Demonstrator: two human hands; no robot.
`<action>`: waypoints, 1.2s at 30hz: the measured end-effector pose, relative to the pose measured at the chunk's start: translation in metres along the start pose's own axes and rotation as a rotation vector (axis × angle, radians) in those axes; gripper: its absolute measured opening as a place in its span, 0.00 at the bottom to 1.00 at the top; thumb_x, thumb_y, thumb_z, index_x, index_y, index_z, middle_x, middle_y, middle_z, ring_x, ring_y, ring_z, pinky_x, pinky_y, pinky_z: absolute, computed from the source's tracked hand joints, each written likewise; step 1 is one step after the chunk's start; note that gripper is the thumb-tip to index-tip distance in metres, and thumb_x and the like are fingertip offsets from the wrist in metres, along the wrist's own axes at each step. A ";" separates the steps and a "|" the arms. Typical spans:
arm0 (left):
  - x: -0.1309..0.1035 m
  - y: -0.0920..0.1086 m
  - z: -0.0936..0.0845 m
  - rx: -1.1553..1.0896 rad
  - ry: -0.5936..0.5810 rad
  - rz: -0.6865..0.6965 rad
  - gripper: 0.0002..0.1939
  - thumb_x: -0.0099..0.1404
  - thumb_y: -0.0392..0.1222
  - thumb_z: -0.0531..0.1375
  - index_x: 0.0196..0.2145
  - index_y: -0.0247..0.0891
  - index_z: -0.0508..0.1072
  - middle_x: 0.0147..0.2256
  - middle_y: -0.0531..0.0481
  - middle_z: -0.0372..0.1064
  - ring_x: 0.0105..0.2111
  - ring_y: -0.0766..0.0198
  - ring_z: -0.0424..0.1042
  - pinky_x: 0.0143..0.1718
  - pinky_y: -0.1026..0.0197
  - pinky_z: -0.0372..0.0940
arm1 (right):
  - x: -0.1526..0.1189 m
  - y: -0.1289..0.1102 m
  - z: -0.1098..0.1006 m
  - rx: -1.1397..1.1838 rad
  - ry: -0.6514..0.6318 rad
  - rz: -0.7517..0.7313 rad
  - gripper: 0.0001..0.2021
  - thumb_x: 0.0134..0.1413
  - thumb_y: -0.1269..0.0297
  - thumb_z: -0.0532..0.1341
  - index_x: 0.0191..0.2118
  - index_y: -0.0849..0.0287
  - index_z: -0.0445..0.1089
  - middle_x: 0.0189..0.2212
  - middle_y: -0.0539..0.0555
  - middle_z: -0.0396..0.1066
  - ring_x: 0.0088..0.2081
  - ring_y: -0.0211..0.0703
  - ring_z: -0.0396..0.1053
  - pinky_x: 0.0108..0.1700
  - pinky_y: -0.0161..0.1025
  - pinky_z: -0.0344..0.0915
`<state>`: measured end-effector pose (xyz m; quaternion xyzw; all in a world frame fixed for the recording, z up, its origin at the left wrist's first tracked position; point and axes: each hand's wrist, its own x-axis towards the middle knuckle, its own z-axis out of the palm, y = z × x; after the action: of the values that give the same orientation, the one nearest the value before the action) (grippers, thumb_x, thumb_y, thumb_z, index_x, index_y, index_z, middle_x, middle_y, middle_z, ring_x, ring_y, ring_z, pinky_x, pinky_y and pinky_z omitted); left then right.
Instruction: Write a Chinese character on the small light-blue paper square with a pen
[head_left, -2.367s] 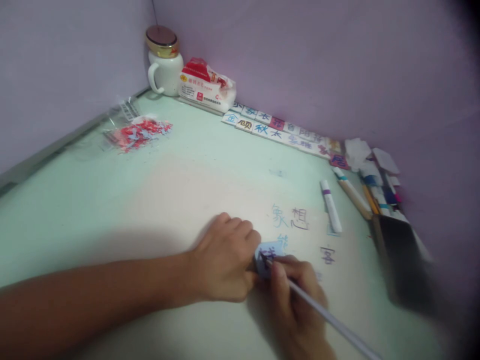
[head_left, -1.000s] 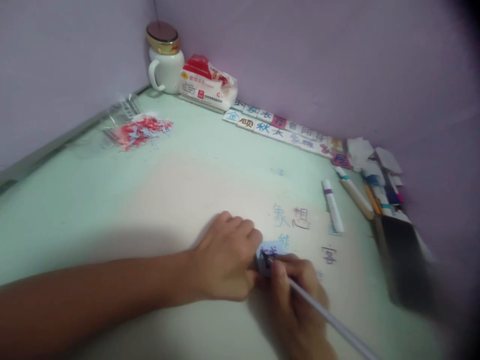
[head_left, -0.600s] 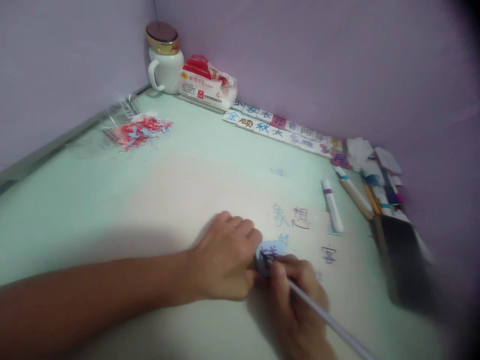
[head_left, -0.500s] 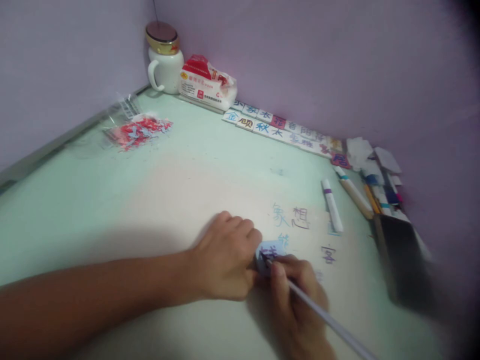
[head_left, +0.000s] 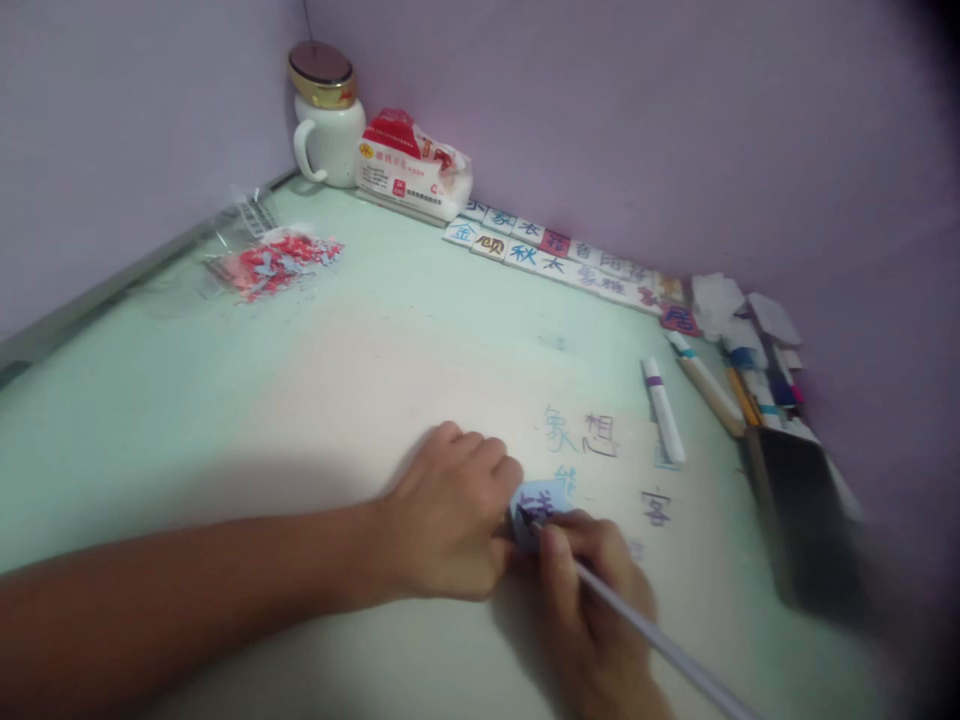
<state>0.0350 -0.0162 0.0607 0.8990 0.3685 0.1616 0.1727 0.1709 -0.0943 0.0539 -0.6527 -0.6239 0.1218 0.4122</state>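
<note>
Between my two hands is a small light-blue rubber-like block (head_left: 556, 492) with a purple character on its top. My left hand (head_left: 457, 520) is closed at the block's left side, its fingers curled and its thumb hidden below. In a pen grip, my right hand (head_left: 600, 590) holds a slim carving knife (head_left: 637, 618) with a long pale handle. Its dark pointed tip touches the block's face within the character. The fingers of my right hand cover the block's lower right corner.
Ink characters (head_left: 600, 435) mark the pale tabletop (head_left: 390, 380). Rightward lie a white marker (head_left: 664, 410), several pens and a dark phone-like slab (head_left: 806, 520). Lettered blocks (head_left: 525, 255) line the wall beside a tissue pack (head_left: 412, 170) and white mug (head_left: 330, 140). Red and blue shavings (head_left: 281, 265) lie left.
The knife tip has shifted very slightly over the purple character. Both hands and the block stay almost where they were; the whole view drifts a little.
</note>
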 end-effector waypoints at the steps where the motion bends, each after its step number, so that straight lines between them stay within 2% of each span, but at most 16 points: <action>1: 0.000 0.000 0.000 0.000 -0.002 -0.001 0.07 0.50 0.41 0.59 0.27 0.37 0.65 0.28 0.50 0.63 0.30 0.61 0.61 0.33 0.56 0.53 | 0.000 0.000 0.000 0.001 0.000 0.003 0.06 0.58 0.68 0.54 0.30 0.55 0.62 0.27 0.47 0.69 0.25 0.34 0.67 0.28 0.32 0.59; 18: 0.000 -0.001 0.001 -0.012 -0.007 0.010 0.07 0.51 0.41 0.58 0.28 0.37 0.64 0.28 0.50 0.63 0.30 0.60 0.61 0.34 0.56 0.52 | 0.001 0.000 -0.002 0.020 -0.025 -0.024 0.07 0.58 0.69 0.54 0.29 0.55 0.61 0.25 0.46 0.68 0.24 0.34 0.66 0.27 0.32 0.58; 24: 0.000 -0.001 0.000 -0.014 -0.024 -0.001 0.08 0.51 0.42 0.59 0.28 0.37 0.64 0.29 0.51 0.63 0.31 0.61 0.61 0.34 0.56 0.52 | -0.001 -0.001 -0.003 0.104 -0.016 0.030 0.07 0.58 0.69 0.54 0.28 0.56 0.61 0.26 0.48 0.68 0.25 0.36 0.65 0.27 0.33 0.58; 31: -0.001 -0.001 -0.001 -0.025 -0.031 -0.004 0.12 0.53 0.47 0.61 0.31 0.36 0.67 0.30 0.50 0.64 0.32 0.59 0.63 0.36 0.55 0.53 | -0.003 0.002 -0.004 0.286 0.044 0.168 0.07 0.60 0.68 0.53 0.30 0.56 0.62 0.27 0.50 0.67 0.29 0.37 0.66 0.29 0.34 0.61; 36: 0.000 0.000 -0.002 -0.017 -0.029 -0.012 0.14 0.53 0.49 0.62 0.30 0.36 0.67 0.30 0.50 0.64 0.32 0.59 0.63 0.35 0.55 0.54 | -0.002 0.010 -0.006 0.211 -0.011 0.074 0.06 0.60 0.71 0.53 0.32 0.56 0.62 0.28 0.50 0.67 0.30 0.37 0.67 0.29 0.33 0.63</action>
<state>0.0346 -0.0160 0.0628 0.8975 0.3699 0.1507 0.1868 0.1816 -0.0973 0.0504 -0.6276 -0.5853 0.2056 0.4703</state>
